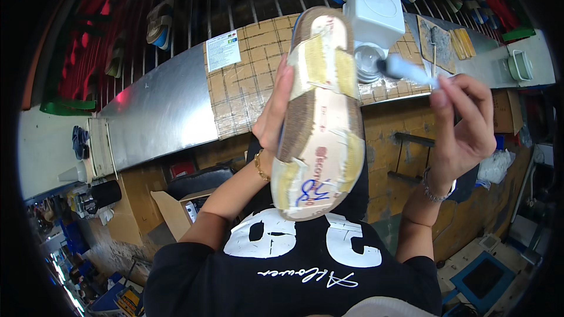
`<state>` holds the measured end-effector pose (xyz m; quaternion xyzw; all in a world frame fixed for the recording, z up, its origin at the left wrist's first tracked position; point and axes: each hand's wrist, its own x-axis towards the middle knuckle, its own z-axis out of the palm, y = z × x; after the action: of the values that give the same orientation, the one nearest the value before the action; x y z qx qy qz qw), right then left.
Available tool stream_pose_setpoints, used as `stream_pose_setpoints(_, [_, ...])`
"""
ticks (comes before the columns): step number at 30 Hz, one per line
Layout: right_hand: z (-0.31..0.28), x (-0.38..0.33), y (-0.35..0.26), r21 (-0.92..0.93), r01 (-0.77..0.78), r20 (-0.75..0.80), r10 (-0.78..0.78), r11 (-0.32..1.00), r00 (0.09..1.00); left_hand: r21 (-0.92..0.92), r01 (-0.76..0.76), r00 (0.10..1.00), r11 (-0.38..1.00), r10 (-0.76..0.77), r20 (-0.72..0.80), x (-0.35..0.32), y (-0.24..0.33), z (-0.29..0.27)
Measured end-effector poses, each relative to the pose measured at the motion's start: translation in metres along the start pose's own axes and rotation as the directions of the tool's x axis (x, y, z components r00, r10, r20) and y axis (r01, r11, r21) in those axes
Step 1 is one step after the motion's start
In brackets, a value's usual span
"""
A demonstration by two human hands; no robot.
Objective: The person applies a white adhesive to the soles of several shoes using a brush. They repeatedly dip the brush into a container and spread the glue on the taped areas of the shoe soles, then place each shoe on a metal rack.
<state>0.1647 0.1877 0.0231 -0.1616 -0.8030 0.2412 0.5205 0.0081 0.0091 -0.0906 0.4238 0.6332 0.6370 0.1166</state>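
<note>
A lasted shoe (323, 111) is held upright with its underside toward me; it shows a pale insole board, yellowish glued edges, brown fabric and a blue handwritten mark. My left hand (274, 105) is wrapped round its left side, with its fingers mostly behind the shoe. Out to the right, my right hand (467, 126) pinches the thin end of a brush (405, 69), smeared by motion. Its dark head is at the edge of a small clear round pot (368, 61). Just behind that pot stands a white square plastic container (376, 14).
Patterned cardboard (247, 82) covers part of the metal bench (158, 108), with a printed sheet (223, 50) on it. Behind runs a rack of metal bars bearing several shoes (160, 23). A stained board (436, 44) and yellow sticks (462, 44) lie right. An open carton (176, 208) sits lower left.
</note>
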Motion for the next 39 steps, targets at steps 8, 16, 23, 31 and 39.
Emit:
stream_pose_setpoints(8, [0.006, -0.004, -0.027, 0.058, -0.138, 0.128, 0.13, 0.989, 0.983, 0.287, -0.361, 0.928, 0.887, 0.371, 0.02, 0.018, 0.001, 0.001])
stream_pose_setpoints(16, [0.008, 0.02, -0.015, -0.01, 0.1, 0.064, -0.099, 0.995, 0.993, 0.327, -0.4, 0.909, 0.856, 0.415, 0.027, 0.019, 0.011, -0.001])
stream_pose_setpoints(23, [0.002, 0.028, -0.008, 0.0, 0.294, 0.1, -0.293, 0.956, 0.951, 0.342, -0.412, 0.903, 0.845, 0.428, 0.031, 0.02, 0.015, -0.002])
stream_pose_setpoints(31, [-0.014, 0.03, 0.0, 0.109, 0.223, 0.298, -0.246, 0.969, 0.922, 0.349, -0.426, 0.896, 0.835, 0.442, 0.038, 0.021, 0.017, -0.003])
stream_pose_setpoints(39, [-0.021, 0.034, 0.004, 0.172, 0.215, 0.408, -0.268, 0.962, 0.873, 0.356, -0.439, 0.889, 0.825, 0.457, 0.037, 0.023, 0.02, -0.003])
